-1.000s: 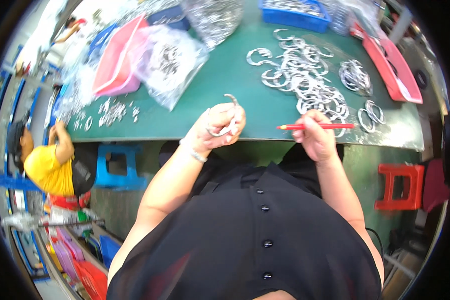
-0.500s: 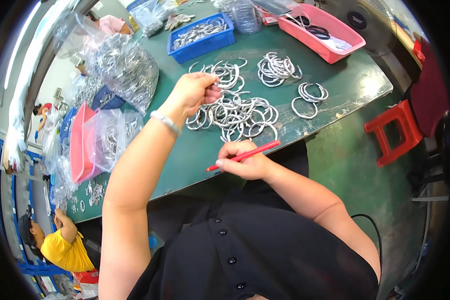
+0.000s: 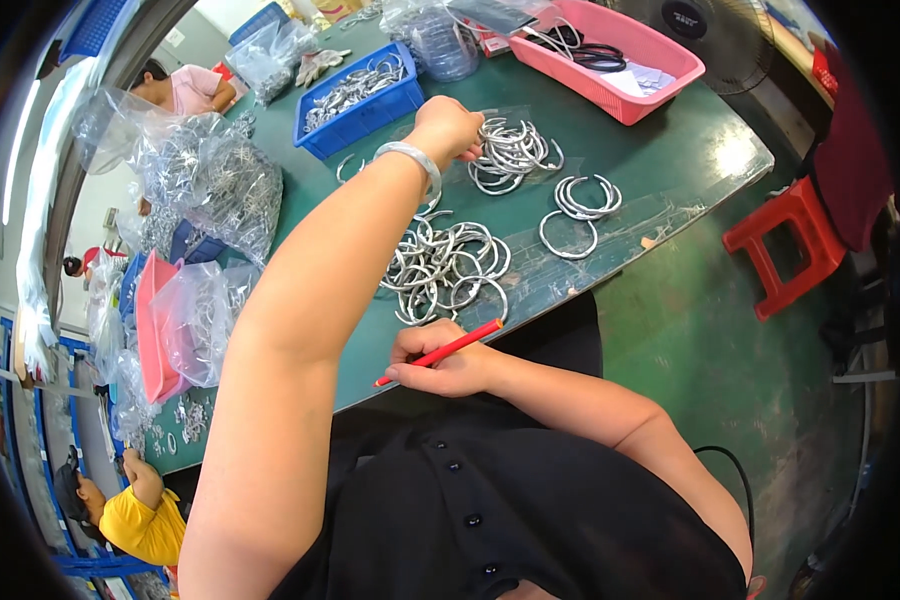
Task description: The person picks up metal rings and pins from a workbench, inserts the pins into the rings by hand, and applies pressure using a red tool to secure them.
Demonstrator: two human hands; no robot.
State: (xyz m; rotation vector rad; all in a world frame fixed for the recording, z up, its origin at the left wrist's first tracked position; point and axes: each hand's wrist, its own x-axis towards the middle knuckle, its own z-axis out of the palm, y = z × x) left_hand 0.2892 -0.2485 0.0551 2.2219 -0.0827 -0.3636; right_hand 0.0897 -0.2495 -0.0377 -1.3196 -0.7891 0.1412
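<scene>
My left hand [image 3: 450, 130] reaches far over the green table, fingers curled at the left edge of a far pile of silver open bangles [image 3: 515, 155]. What its fingertips pinch is hidden by the hand. A red pencil [image 3: 440, 354] lies in the closed fingers of my right hand [image 3: 445, 362], near the table's front edge, its point toward the left. Just beyond that hand spreads a larger, tangled heap of bangles [image 3: 445, 265]. To the right, a few more bangles [image 3: 588, 198] overlap. My left forearm covers part of the bangles behind it.
A blue bin of metal pieces [image 3: 355, 100] and a pink basket with cables and papers [image 3: 610, 60] stand at the back. Bulging plastic bags [image 3: 210, 180] crowd the left. A red stool [image 3: 785, 245] and a fan [image 3: 715, 35] are at right. Other people sit at left.
My left hand has moved away and to the right, from above the left bangles to the far pile. My right hand still holds the pencil. The whole view has shifted slightly.
</scene>
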